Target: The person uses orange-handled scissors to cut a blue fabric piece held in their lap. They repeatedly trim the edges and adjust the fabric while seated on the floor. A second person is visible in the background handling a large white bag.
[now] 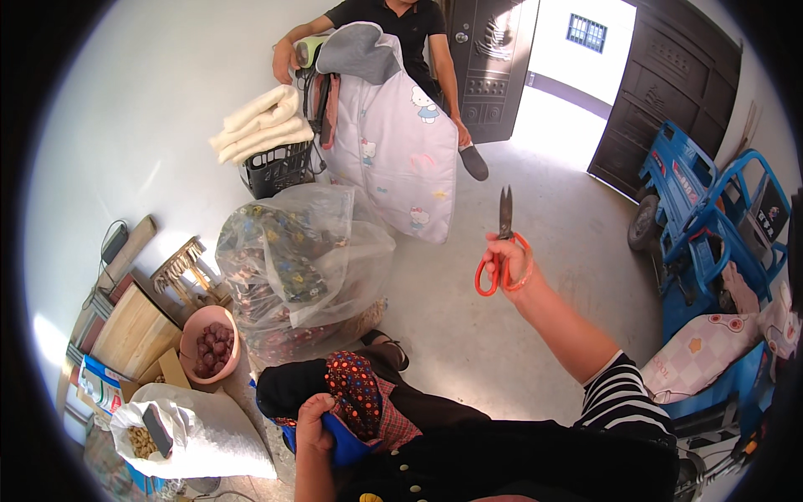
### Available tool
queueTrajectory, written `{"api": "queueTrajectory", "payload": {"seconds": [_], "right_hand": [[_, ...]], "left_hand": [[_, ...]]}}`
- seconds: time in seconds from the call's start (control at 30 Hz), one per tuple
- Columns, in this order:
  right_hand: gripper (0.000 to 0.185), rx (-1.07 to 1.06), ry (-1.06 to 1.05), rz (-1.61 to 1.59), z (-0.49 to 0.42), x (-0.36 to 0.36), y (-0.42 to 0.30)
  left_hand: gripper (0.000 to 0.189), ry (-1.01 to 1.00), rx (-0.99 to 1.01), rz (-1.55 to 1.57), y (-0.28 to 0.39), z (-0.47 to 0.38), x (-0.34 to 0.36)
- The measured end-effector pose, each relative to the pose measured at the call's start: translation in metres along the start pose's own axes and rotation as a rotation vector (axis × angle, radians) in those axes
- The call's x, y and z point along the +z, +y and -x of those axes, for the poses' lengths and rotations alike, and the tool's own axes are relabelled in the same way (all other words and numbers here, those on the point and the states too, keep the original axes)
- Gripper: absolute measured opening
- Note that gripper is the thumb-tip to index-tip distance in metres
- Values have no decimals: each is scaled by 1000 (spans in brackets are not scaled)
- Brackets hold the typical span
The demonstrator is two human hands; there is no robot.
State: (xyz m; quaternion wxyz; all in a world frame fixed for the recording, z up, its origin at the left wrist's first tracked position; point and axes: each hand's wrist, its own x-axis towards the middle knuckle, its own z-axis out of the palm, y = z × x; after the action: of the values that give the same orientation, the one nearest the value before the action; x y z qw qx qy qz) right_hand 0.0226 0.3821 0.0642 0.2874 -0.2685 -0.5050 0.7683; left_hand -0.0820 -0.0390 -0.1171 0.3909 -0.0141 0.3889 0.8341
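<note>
My right hand (pixel 509 262) is raised over the concrete floor, closed on a pair of scissors (pixel 505 216) with red handles; the dark blades point away from me and look slightly apart. In my lap lies a bundle of cloth (pixel 354 383) in black, dotted, red plaid and blue pieces. The fingers of my left hand (pixel 315 421) pinch this cloth near its middle. Left of my legs stands a white woven sack (pixel 219 427), its mouth rolled back, with peanuts in it and a dark phone-like object (pixel 157 432) lying on top.
A large clear plastic bag (pixel 301 270) of patterned fabric stands ahead. Beyond it, a person sits on a scooter draped with a padded cover (pixel 401 150). A pink basin (pixel 188 351) of round reddish produce is at left, a blue cargo tricycle (pixel 690 207) at right, double doors behind.
</note>
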Motion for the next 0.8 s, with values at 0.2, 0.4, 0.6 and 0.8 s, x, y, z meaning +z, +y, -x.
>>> {"api": "queueTrajectory", "payload": {"seconds": [0.2,0.4,0.6,0.8], "right_hand": [[31,141,70,9,12,9,24],[35,12,77,-31,-7,-4,6],[34,-70,50,-72,-4,14,-29],[44,207,-330,35,49,24,28]], "left_hand": [[3,1,4,9,-1,2,2],[4,110,37,-45,1,6,21],[7,57,36,-33,7,2,9],[14,79,62,-87,0,-5,10]]}}
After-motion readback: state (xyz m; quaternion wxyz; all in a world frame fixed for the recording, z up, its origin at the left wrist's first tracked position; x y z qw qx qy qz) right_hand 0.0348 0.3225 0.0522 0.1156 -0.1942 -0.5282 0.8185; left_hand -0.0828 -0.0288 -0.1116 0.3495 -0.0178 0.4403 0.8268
